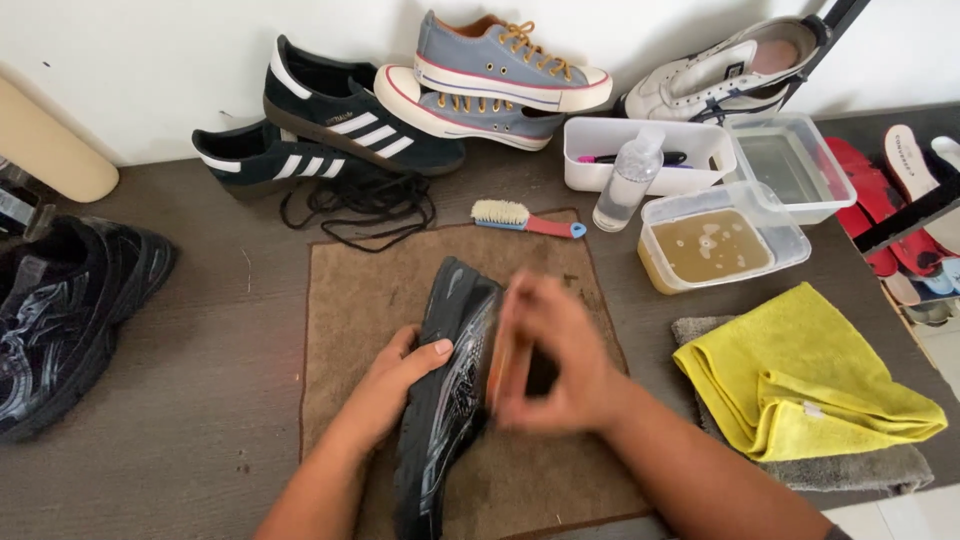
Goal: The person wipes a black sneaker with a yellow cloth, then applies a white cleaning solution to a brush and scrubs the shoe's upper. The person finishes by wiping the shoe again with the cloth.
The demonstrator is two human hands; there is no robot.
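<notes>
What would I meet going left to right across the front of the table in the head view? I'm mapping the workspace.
Black running shoe → left hand → black shoe on the brown towel → right hand, blurred → yellow cloth.

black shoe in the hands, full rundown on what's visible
The black shoe is a glossy sports shoe with a patterned side panel and a dark sole edge. It lies tipped on its side on the brown towel, toe away from the person. The left hand grips its sole side; the blurred right hand presses on its upper, hiding part of it.
</notes>
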